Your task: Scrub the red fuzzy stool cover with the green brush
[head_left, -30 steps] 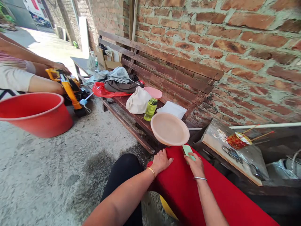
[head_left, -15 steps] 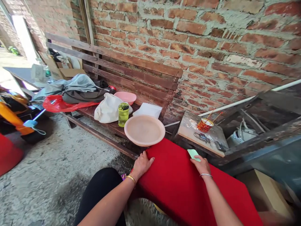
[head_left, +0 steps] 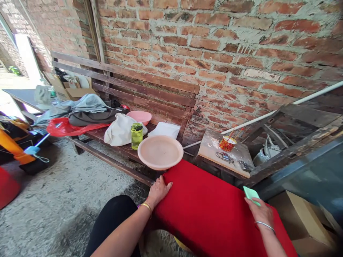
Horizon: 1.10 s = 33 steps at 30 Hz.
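Observation:
A smooth red cloth [head_left: 203, 210] covers a long, low surface in front of me. My left hand [head_left: 159, 191] rests on its far left edge, thumb stretched out over the cloth and the other fingers partly hidden at the edge. Near the right edge, my right hand [head_left: 260, 211] is closed around a flat mint-green plastic scraper [head_left: 251, 194] with rounded corners, held low against the cloth. A pale pink basin [head_left: 160, 151] stands just beyond the cloth's far end, on the wooden bench.
The bench [head_left: 125, 76] holds a green bottle [head_left: 137, 135], white bag [head_left: 118, 130], pink bowl [head_left: 139, 117] and clothes [head_left: 91, 114]. At right, a small board [head_left: 209, 146] carries a patterned cup [head_left: 227, 143] and a padlock [head_left: 223, 156]. A cardboard box [head_left: 297, 217] stands lower right.
My right hand has slid the mint-green scraper to the right across the red cloth, toward its right edge. My left hand has stayed at the left edge. The view has shifted slightly.

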Each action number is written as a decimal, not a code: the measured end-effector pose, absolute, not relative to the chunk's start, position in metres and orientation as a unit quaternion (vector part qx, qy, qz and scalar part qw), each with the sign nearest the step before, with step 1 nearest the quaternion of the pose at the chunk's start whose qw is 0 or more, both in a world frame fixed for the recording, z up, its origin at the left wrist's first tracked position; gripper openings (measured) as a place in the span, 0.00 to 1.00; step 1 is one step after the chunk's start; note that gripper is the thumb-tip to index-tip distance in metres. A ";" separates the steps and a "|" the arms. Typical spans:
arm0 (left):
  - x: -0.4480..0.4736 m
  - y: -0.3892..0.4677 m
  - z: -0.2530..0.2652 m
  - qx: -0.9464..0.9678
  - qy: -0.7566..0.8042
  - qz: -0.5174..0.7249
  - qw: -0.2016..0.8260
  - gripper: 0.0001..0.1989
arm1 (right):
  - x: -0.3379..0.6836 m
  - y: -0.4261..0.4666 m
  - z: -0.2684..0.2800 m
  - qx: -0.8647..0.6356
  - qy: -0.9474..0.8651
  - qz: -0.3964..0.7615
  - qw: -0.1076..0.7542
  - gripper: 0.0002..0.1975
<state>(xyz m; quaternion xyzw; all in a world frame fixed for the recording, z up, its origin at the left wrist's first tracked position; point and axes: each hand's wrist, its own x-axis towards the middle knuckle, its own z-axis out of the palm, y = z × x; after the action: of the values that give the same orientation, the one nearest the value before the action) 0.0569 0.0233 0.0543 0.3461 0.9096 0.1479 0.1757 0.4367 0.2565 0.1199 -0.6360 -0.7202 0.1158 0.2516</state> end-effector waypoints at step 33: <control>0.055 0.023 0.054 0.351 0.905 0.152 0.184 0.32 | 0.574 0.266 0.096 -0.707 -0.654 0.164 0.211 0.17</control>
<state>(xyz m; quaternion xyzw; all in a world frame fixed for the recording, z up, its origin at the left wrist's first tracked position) 0.0550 0.0226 0.0541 0.3512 0.9054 0.1521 0.1840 0.5744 0.2658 0.0956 -0.7074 -0.6543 0.1642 0.2108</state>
